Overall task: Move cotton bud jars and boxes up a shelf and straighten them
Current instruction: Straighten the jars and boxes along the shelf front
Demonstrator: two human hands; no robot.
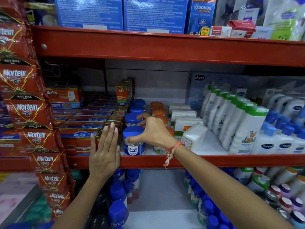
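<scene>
Gripping the front blue-lidded jar [134, 140] at the middle shelf's [148, 161] edge, the right hand [154, 130] spreads thumb and fingers around its lid. At 9 o'clock of that jar, the left hand [105, 150] lies flat, fingers pressed together, against the boxes [79, 128]. 3 more blue jars line up toward 12 o'clock, orange-lidded jars [158, 111] at their 3 o'clock.
</scene>
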